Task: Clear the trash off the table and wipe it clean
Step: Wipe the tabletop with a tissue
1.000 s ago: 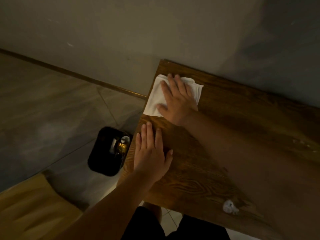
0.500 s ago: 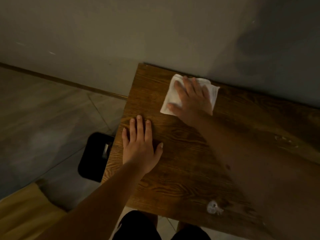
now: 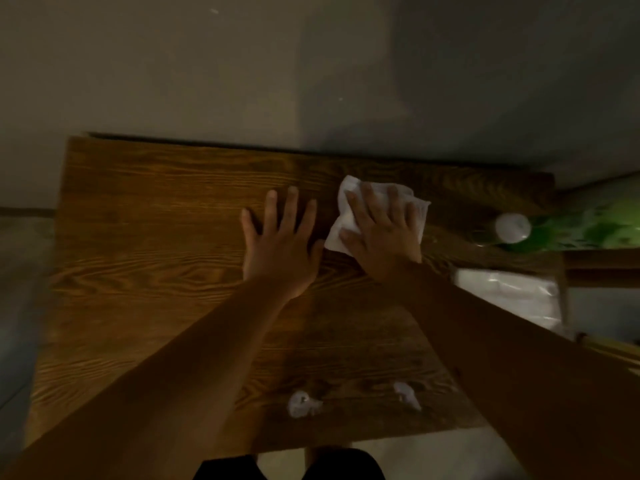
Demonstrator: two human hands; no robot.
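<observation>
Pressed flat, the right hand [image 3: 381,237] has no closed grip; its spread fingers pin a white cloth [image 3: 349,216] against the wooden surface [image 3: 156,254] near the far edge. Left hand [image 3: 280,251] lies open just beside it. Two crumpled scraps [image 3: 303,405] sit near the front edge.

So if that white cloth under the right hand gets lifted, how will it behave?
The white cloth looks thin and rumpled at its edges, so it will probably hang floppy. It seems light. Pushed flat by the right hand on the wooden table, it should slide, perhaps bunching.
</observation>
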